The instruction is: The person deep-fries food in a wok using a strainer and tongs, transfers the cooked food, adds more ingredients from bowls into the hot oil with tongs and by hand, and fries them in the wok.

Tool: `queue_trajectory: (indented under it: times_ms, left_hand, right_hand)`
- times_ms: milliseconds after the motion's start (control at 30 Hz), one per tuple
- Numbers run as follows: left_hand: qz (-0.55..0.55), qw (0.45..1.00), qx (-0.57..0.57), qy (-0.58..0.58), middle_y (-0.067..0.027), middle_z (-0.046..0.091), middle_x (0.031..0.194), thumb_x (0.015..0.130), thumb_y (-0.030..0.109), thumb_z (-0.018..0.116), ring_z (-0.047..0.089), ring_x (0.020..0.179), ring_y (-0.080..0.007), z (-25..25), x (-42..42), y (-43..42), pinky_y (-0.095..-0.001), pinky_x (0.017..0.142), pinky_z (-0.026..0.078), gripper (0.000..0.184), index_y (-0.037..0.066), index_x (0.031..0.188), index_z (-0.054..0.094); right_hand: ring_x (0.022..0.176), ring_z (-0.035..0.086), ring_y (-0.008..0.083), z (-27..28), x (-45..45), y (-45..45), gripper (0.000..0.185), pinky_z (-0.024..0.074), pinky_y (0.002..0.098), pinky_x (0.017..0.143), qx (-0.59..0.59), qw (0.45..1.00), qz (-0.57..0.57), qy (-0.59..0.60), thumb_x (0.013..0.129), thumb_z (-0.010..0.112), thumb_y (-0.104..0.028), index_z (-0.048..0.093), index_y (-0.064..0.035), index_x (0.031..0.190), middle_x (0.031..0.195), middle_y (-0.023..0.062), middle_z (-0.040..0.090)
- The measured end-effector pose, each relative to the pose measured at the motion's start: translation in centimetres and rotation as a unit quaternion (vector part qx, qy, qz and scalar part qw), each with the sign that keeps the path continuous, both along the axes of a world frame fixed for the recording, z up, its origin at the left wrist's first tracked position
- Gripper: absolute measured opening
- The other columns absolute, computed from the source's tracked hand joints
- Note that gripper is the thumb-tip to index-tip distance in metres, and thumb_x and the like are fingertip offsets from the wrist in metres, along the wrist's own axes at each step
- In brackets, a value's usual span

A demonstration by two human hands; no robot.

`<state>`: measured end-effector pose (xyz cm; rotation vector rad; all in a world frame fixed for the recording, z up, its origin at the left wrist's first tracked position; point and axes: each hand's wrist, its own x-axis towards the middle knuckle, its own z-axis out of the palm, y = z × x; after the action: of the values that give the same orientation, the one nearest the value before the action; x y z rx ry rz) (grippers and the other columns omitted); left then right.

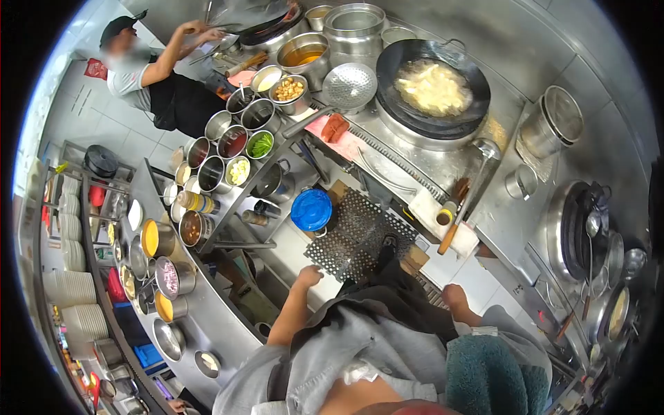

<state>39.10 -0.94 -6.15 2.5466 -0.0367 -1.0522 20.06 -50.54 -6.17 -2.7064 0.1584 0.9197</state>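
Note:
My left hand (pixel 309 277) hangs low in front of my body, above the floor beside the black perforated mat (pixel 353 235); its fingers look curled, but whether anything is in them is too small to tell. On the other side, my right hand (pixel 454 296) hangs by my apron, its fingers hidden from view. Ahead, a black wok (pixel 432 86) holds pale food (pixel 436 88) frying in bubbling oil. To its left rests a perforated strainer (pixel 349 86), and a ladle (pixel 486 152) lies on the steel counter right of the wok. Neither hand touches these.
A co-worker in a black apron (pixel 183 104) stands at the upper left by another wok. Metal containers of ingredients (pixel 232 141) line the shelf between us. A blue-lidded bucket (pixel 311 210) sits on the floor. More woks (pixel 577 228) are at right, and stacked plates (pixel 71 287) at far left.

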Motion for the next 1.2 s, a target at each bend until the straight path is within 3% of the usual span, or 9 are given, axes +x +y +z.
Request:
queue_trajectory:
  times_ms: [267, 300, 367, 567, 667, 800, 867, 1100, 1200]
  left_hand:
    - [0.250, 0.910, -0.080, -0.320, -0.0252, 0.064, 0.092, 0.083, 0.040, 0.057, 0.063, 0.093, -0.0345, 4.1, 21.0, 2.0, -0.0412, 0.081, 0.047, 0.049, 0.000, 0.110, 0.056]
    - [0.292, 0.903, -0.126, -0.290, -0.0271, 0.062, 0.104, 0.084, 0.040, 0.056, 0.059, 0.105, -0.0339, 11.6, 22.4, -1.0, -0.0379, 0.088, 0.045, 0.058, -0.002, 0.123, 0.051]
    - [0.246, 0.889, -0.050, -0.383, -0.0278, 0.061, 0.106, 0.085, 0.045, 0.051, 0.057, 0.106, -0.0383, 12.2, 28.9, -0.4, -0.0416, 0.090, 0.043, 0.058, -0.001, 0.119, 0.054]
    - [0.067, 0.972, 0.063, -0.214, -0.0239, 0.059, 0.115, 0.076, 0.045, 0.060, 0.056, 0.110, -0.0362, 15.2, 42.7, -3.4, -0.0396, 0.091, 0.045, 0.060, -0.002, 0.112, 0.060]
    - [0.065, 0.994, -0.057, -0.062, -0.0177, 0.064, 0.095, 0.075, 0.039, 0.065, 0.063, 0.085, -0.0324, 12.2, 46.6, -4.2, -0.0414, 0.078, 0.049, 0.048, 0.002, 0.105, 0.063]
    - [0.193, 0.954, -0.177, 0.146, -0.0059, 0.057, 0.070, 0.076, 0.023, 0.068, 0.058, 0.059, -0.0194, 11.6, 47.7, -5.4, -0.0348, 0.054, 0.051, 0.024, 0.009, 0.094, 0.064]
    - [0.231, 0.794, -0.363, 0.430, -0.0070, 0.057, 0.072, 0.076, 0.011, 0.064, 0.056, 0.057, -0.0169, 12.9, 47.6, -5.1, -0.0319, 0.049, 0.050, 0.022, 0.006, 0.097, 0.060]
    - [0.313, 0.730, -0.478, 0.374, -0.0096, 0.056, 0.073, 0.076, 0.004, 0.056, 0.049, 0.049, -0.0129, 13.8, 44.1, -7.7, -0.0235, 0.042, 0.042, 0.027, -0.002, 0.101, 0.050]
    - [0.249, 0.827, -0.427, 0.270, -0.0101, 0.054, 0.063, 0.072, -0.002, 0.055, 0.049, 0.044, -0.0163, 17.2, 41.8, -7.9, -0.0277, 0.040, 0.042, 0.022, -0.003, 0.093, 0.048]
  right_hand:
    - [0.074, 0.065, 0.0354, 5.7, 3.4, -0.5, 0.018, 0.0509, 0.0428, 0.069, 0.051, 0.956, -0.282, -0.062, 0.072, 0.056, -0.014, 0.068, 0.0003, 0.073, 0.073, 0.0208, 0.065]
    - [0.072, 0.065, 0.0355, 6.8, 4.2, -0.1, 0.020, 0.0498, 0.0439, 0.066, 0.109, 0.913, -0.387, -0.069, 0.070, 0.057, -0.014, 0.066, 0.0035, 0.070, 0.069, 0.0222, 0.063]
    - [0.064, 0.065, 0.0302, 5.1, 4.2, -0.5, 0.023, 0.0495, 0.0407, 0.061, 0.084, 0.929, -0.340, -0.120, 0.077, 0.058, -0.017, 0.066, 0.0046, 0.073, 0.064, 0.0193, 0.063]
    - [0.060, 0.064, 0.0263, 7.9, 8.8, 1.4, 0.029, 0.0503, 0.0375, 0.062, 0.087, 0.792, -0.574, -0.190, 0.084, 0.061, -0.026, 0.067, 0.0010, 0.076, 0.064, 0.0161, 0.064]
    - [0.076, 0.066, 0.0324, 10.4, 12.3, 3.7, 0.033, 0.0504, 0.0389, 0.069, 0.041, 0.778, -0.559, -0.284, 0.081, 0.066, -0.028, 0.064, 0.0028, 0.091, 0.081, 0.0211, 0.066]
    - [0.084, 0.063, 0.0396, 8.4, 15.6, 4.9, 0.044, 0.0501, 0.0444, 0.075, -0.005, 0.806, -0.546, -0.229, 0.072, 0.073, -0.026, 0.058, 0.0006, 0.103, 0.087, 0.0235, 0.065]
    - [0.084, 0.063, 0.0405, 7.9, 16.1, 4.7, 0.041, 0.0497, 0.0451, 0.075, -0.018, 0.791, -0.567, -0.227, 0.072, 0.072, -0.024, 0.057, 0.0003, 0.101, 0.086, 0.0240, 0.065]
    - [0.086, 0.060, 0.0438, 9.3, 18.2, 5.9, 0.027, 0.0474, 0.0494, 0.075, -0.048, 0.774, -0.585, -0.235, 0.078, 0.059, -0.015, 0.054, -0.0035, 0.101, 0.087, 0.0274, 0.063]
    - [0.087, 0.059, 0.0448, 11.5, 18.0, 5.8, 0.035, 0.0470, 0.0521, 0.076, -0.087, 0.790, -0.564, -0.226, 0.078, 0.055, -0.012, 0.050, -0.0051, 0.112, 0.088, 0.0285, 0.062]
